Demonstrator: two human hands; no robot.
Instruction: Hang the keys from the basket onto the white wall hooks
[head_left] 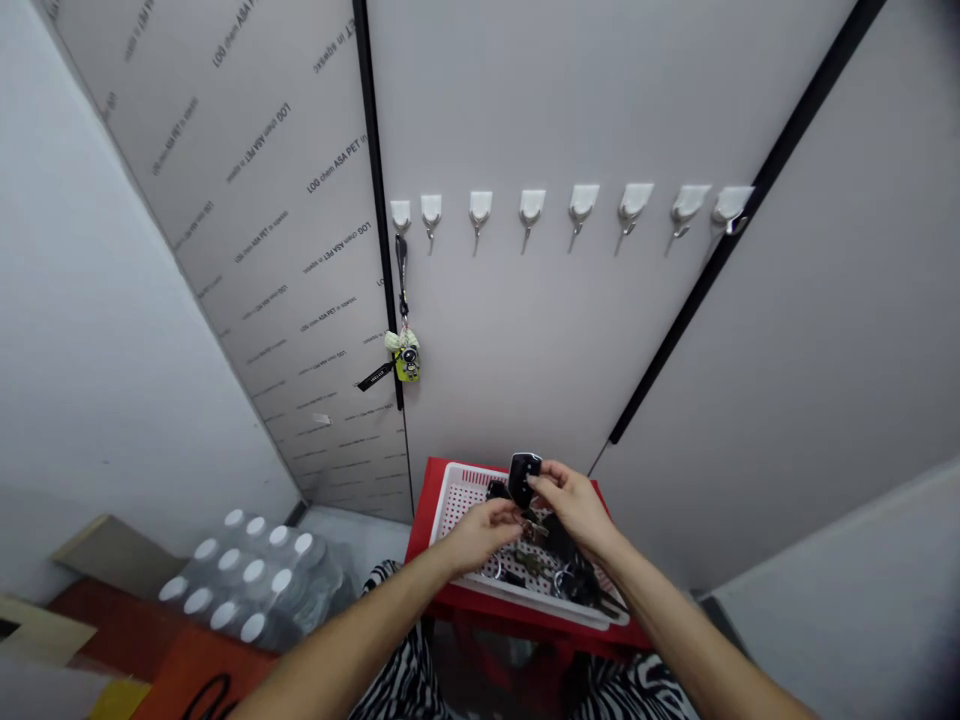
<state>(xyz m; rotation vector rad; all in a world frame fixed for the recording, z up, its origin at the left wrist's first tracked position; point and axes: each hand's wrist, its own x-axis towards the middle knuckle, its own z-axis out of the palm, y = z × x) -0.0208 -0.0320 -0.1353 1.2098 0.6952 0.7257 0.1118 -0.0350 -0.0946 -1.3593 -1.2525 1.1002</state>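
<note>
A glossy black key fob (523, 478) stands upright above the white basket (459, 492), pinched at its right side between the thumb and fingers of my right hand (576, 508). My left hand (484, 535) is closed at the lower end of the fob, its fingertips pressed together there. Just beneath, small metal keys (535, 524) show beside the left fingertips; how they join the fob is hard to make out. In the basket lie several more keys and dark key holders (576, 580), partly hidden by my right hand.
The basket sits on a red stool (422, 510). Several white hooks (532, 207) run in a row along the cabinet door; a keychain with a small astronaut figure (409, 360) hangs below the leftmost. Wrapped bottles (255, 575) with white caps stand at lower left, by an orange box (202, 670).
</note>
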